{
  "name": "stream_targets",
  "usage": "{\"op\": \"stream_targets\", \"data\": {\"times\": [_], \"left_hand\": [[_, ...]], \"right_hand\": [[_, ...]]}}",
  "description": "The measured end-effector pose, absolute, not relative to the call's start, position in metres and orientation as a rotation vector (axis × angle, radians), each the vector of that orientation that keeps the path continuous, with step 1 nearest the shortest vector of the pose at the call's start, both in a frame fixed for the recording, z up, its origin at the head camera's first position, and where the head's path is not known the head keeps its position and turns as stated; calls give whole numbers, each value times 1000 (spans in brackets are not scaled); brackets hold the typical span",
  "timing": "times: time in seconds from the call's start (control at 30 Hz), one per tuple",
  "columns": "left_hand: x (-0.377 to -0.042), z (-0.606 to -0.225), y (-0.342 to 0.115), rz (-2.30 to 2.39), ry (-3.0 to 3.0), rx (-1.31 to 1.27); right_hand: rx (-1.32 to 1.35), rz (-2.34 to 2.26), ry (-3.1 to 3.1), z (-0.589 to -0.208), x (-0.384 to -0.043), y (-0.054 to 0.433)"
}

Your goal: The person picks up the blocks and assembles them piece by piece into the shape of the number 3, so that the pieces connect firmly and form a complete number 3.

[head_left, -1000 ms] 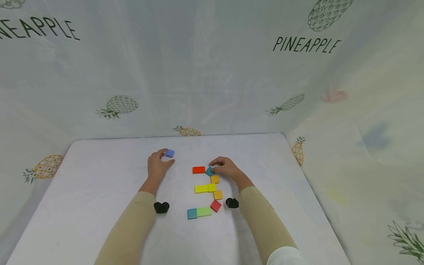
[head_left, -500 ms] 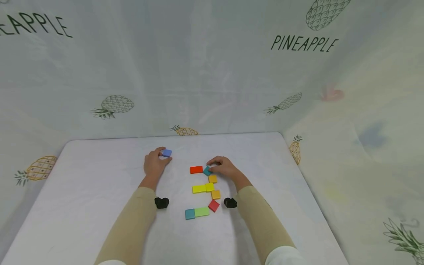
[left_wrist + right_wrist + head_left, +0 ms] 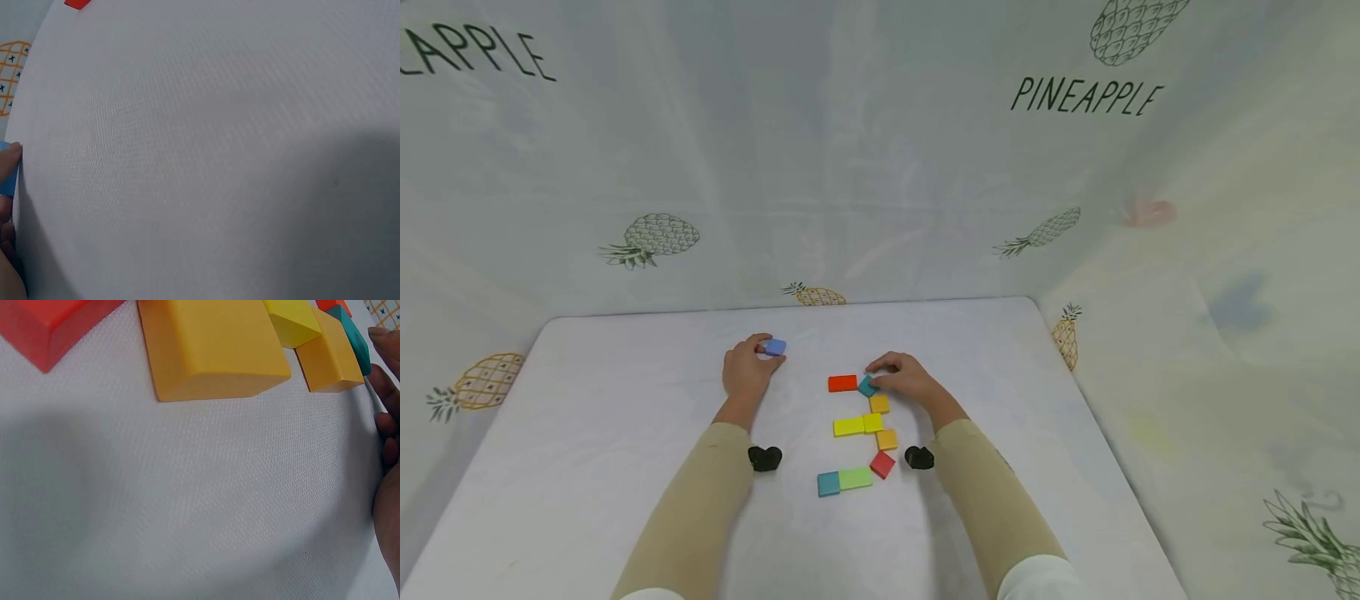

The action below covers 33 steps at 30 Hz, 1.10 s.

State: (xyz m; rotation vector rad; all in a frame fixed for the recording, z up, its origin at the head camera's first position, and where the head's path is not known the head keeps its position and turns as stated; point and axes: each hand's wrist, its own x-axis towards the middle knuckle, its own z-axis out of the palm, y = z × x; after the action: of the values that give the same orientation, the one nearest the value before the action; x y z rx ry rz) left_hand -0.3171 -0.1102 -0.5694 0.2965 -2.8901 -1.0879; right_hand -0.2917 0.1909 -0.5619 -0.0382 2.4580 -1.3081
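At the far left of the block row, my left hand [image 3: 747, 372] holds a blue block [image 3: 775, 347] between finger and thumb. In the left wrist view only a corner of that block [image 3: 7, 186] shows at the edge, with a fingertip across it. My right hand [image 3: 908, 380], fingers bent loosely, touches a turned teal block [image 3: 867, 386]. The right wrist view has fingertips at the side of this teal block [image 3: 355, 339]. A red rectangular block [image 3: 842, 383] lies directly left of it, and an orange block [image 3: 879, 404] sits just below.
Nearer on the white table [image 3: 587, 467] are a long yellow block [image 3: 848, 427], a small yellow block [image 3: 873, 422], a second orange block [image 3: 887, 439], a tilted red block [image 3: 882, 464], a green block [image 3: 856, 478] and another teal block [image 3: 828, 484]. A pineapple-print curtain [image 3: 850, 167] hangs behind.
The head view has shifted slightly, so everything appears a little further left. Both hands stay at the blue and teal blocks, and the row keeps its arrangement.
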Motion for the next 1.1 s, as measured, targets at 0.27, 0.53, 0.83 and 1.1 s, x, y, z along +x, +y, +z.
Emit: {"op": "stream_targets", "data": {"times": [0.27, 0.53, 0.83, 1.1], "left_hand": [[-309, -567, -109, -1192, -2812, 217], [-295, -560, -102, -1277, -2788, 107], [-280, -553, -85, -1313, -2811, -2], [-269, -554, -71, -1330, -2835, 10]], "right_hand": [[-63, -1312, 2445, -562, -293, 192], [-40, -1307, 2443, -565, -292, 190], [-24, -1311, 2447, -566, -291, 190], [-38, -1310, 2450, -563, -291, 190]]}}
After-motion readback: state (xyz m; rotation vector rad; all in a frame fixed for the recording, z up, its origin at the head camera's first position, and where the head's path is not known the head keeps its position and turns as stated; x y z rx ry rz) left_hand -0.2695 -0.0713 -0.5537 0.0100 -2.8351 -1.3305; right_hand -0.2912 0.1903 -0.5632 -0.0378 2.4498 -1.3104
